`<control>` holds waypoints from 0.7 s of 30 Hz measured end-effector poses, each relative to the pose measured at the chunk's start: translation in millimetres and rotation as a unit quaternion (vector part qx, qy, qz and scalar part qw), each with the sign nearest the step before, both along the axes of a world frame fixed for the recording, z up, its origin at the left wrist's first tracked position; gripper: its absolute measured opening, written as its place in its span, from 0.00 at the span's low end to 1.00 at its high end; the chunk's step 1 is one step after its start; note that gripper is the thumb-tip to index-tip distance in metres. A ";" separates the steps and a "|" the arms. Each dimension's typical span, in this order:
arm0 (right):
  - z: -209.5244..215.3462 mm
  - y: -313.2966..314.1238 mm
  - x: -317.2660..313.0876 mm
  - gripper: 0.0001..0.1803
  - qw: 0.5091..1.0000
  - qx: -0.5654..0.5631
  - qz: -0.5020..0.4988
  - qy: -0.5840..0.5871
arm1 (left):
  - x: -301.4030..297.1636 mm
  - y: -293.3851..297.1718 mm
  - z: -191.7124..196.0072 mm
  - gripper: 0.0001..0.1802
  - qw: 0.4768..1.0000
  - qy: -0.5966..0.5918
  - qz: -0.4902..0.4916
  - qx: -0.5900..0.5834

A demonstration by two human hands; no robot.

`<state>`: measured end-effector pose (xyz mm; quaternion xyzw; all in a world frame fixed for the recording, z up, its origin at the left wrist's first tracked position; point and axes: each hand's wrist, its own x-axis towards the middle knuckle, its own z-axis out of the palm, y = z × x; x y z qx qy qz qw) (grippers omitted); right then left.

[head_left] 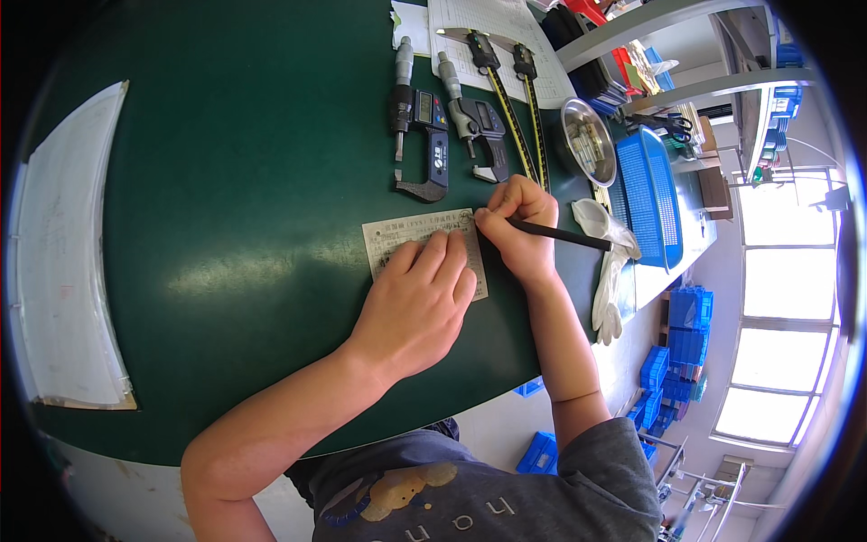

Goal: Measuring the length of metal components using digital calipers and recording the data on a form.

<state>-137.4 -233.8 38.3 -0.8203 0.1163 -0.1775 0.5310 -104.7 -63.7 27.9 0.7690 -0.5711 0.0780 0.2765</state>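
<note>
Here left hand flat on card; right hand grips pen at card's right edge.

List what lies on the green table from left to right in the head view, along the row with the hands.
Stack of white papers → small printed card under the left hand → right hand holding a black pen → white gloves → blue basket.

left hand flat on card | right hand grips pen, tip on card
</note>
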 end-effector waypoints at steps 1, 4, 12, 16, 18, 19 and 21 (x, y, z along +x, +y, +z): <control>-0.2 0.2 0.5 0.15 1.000 0.004 -0.007 -0.001 | 0.0 0.1 0.0 0.12 1.000 0.000 0.000 0.000; -0.2 0.7 1.2 0.15 1.000 0.008 -0.016 -0.003 | 0.0 0.2 0.0 0.12 1.000 0.000 -0.001 0.002; -1.0 -0.3 0.2 0.15 0.999 0.020 -0.017 -0.031 | 0.4 0.2 1.3 0.12 1.000 0.009 -0.006 0.007; 0.1 0.9 -0.8 0.15 0.999 0.004 -0.015 -0.031 | 0.4 -0.1 0.9 0.12 1.000 0.007 -0.006 0.005; -0.1 0.9 -0.3 0.15 0.999 0.000 -0.017 -0.029 | 0.7 -0.1 1.2 0.12 1.000 0.008 -0.008 0.007; -0.4 0.8 -0.2 0.15 1.000 -0.003 -0.017 -0.026 | 0.7 0.1 1.0 0.12 1.000 0.008 -0.007 0.007; -0.7 0.6 0.2 0.15 1.000 -0.005 -0.017 -0.024 | 0.6 0.4 0.5 0.12 1.000 0.007 -0.006 0.001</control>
